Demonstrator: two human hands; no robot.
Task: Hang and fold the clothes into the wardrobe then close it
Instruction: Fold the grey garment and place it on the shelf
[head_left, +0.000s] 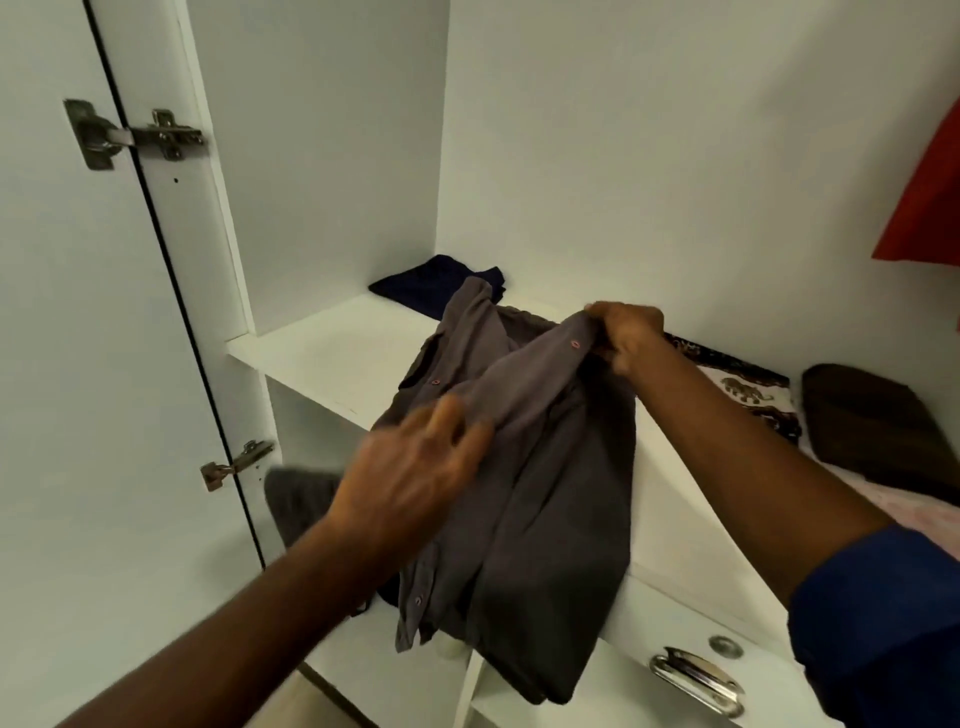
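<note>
- I see the grey shirt (545, 467) draped over the front edge of the white wardrobe shelf (332, 358). Its collar end lies on the shelf and its lower half hangs down past the edge.
- My right hand (628, 338) pinches the shirt's collar end, fingers curled round the fabric.
- My left hand (415, 478) is blurred. Its fingers look curled onto the buttoned front fold at mid-shirt, gripping it.
- Behind the shirt, a folded navy garment (441, 280) is partly hidden by the shirt's raised shoulder.
- Right of the shirt lies an elephant-print cloth (748, 395), half covered by my right forearm, then a folded brown piece (872, 426).
- A red garment (924, 197) hangs above and right of the shirt, cut off by the frame.
- Below and left of the shirt, a dark grey item (301, 499) is mostly hidden behind my left hand.
- Left of the shirt there is bare shelf, then the open door (78, 364).
- Below and right of the shirt's hem is a metal drawer handle (696, 675).
</note>
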